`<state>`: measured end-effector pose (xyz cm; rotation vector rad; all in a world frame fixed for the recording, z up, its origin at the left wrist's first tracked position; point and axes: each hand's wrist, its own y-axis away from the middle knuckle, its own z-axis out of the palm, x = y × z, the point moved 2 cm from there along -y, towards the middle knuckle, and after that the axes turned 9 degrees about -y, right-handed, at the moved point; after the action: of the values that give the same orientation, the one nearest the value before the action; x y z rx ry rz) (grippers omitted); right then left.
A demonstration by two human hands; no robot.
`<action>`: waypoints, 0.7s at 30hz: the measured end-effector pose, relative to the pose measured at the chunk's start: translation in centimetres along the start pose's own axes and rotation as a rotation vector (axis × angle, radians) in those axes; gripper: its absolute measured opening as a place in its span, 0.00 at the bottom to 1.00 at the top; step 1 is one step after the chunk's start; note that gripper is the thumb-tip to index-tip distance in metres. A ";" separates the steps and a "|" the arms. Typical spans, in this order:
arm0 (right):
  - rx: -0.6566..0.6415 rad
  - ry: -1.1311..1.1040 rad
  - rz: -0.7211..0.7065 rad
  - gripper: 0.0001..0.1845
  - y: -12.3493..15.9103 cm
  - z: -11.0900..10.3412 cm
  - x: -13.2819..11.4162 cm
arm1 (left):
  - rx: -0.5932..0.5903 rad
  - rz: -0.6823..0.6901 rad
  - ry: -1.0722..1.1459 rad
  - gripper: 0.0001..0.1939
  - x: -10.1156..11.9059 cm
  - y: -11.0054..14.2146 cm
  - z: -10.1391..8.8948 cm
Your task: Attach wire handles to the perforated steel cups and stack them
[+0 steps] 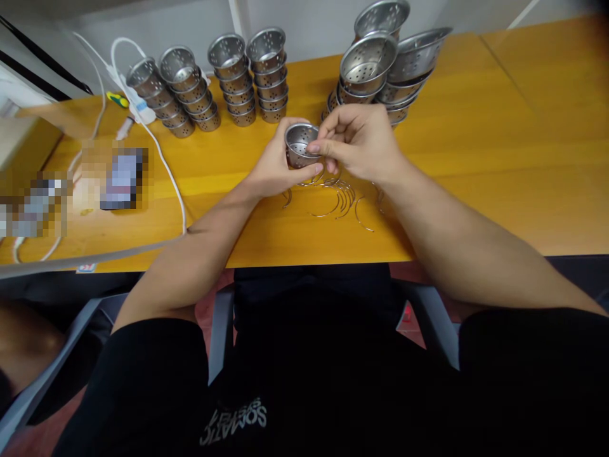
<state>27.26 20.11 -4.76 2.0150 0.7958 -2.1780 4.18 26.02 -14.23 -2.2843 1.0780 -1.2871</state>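
A small perforated steel cup (299,141) is held just above the yellow table (476,158), its mouth tilted toward me. My left hand (276,168) wraps around its left side and bottom, fingers closed on it. My right hand (359,139) is at the cup's right rim, thumb and forefinger pinched there; whether a wire is between them I cannot make out. Several thin wire half-rings (333,200) lie on the table right below my hands.
Stacks of the same small cups (228,82) stand along the back of the table, with wider perforated bowls (380,63) stacked at the back right. A white power strip and cable (143,114) lie at the left. The table's front edge runs just above my lap.
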 end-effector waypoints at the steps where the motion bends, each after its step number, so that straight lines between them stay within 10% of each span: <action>1: 0.000 0.001 -0.003 0.39 0.1 0.1 0.0 | 0.000 0.011 0.010 0.46 0.1 0.0 -0.1; 21: -0.038 0.499 -0.308 0.08 0.4 -1.8 -0.5 | 0.065 0.024 -0.053 0.54 -1.5 -0.5 0.0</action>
<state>29.12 20.37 -4.47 2.6052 1.2626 -1.7701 3.93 27.42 -14.86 -2.2382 1.0277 -1.2276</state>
